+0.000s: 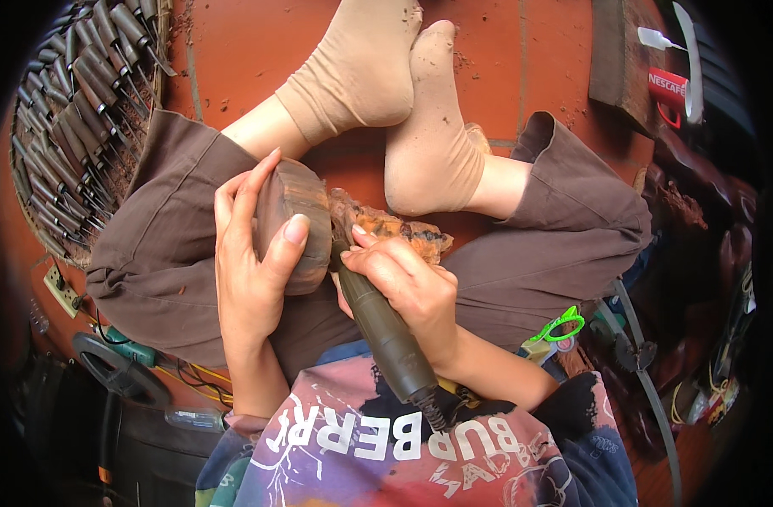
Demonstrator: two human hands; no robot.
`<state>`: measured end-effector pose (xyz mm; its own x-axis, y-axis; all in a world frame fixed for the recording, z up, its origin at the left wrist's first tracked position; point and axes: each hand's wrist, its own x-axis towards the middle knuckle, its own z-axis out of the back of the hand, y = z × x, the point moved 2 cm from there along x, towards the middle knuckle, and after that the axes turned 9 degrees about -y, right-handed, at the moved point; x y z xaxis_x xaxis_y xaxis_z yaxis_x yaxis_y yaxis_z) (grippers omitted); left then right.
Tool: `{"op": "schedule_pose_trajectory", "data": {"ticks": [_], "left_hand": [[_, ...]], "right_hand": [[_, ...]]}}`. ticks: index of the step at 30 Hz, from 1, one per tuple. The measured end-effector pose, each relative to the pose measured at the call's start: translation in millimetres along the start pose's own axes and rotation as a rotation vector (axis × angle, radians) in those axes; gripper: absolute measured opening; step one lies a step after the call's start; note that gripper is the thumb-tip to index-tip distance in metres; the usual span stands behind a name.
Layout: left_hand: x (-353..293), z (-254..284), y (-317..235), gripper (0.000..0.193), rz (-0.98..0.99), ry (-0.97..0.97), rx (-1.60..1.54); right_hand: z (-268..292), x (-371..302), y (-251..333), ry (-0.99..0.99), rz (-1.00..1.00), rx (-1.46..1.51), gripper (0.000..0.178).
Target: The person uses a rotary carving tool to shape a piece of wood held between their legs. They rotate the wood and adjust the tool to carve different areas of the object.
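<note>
Between my legs, a wood carving lies on its side, with a thick, dark round base [309, 221] and a rough reddish-orange carved part [408, 232] pointing right. My left hand [255, 266] is wrapped round the base, thumb on its underside and fingers along the far edge. In my right hand [413, 291] is a dark rotary tool handpiece [385, 334], gripped like a pen near its front end. Its tip meets the carving close to where the base joins the carved part; the bit itself is hidden. A spring-sleeved cable leaves the handpiece's back end, towards my shirt.
At the left stands a round basket [33, 211] packed with wooden-handled carving chisels. A wooden block [619, 63], a white nozzle bottle [657, 39] and a red mug [667, 84] are at the far right. Green-handled scissors [564, 324] lie by my right knee. Wood crumbs dot the tiled floor [488, 51].
</note>
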<state>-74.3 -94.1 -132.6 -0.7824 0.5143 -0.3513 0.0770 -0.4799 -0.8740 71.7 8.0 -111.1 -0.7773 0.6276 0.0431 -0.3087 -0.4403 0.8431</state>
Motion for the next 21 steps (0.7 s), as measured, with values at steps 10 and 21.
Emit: {"op": "schedule_pose_trajectory", "data": {"ticks": [10,21], "left_hand": [[-1.4,0.6,5.7,0.066,-0.013,-0.034,-0.013],[-0.7,-1.5,2.6,0.068,-0.041,-0.06,0.012]], "right_hand": [[-0.3,4.1,6.3,-0.081,-0.075,-0.004,0.024],[-1.6,1.7,1.7,-0.054,-0.005,0.027,0.026]]}}
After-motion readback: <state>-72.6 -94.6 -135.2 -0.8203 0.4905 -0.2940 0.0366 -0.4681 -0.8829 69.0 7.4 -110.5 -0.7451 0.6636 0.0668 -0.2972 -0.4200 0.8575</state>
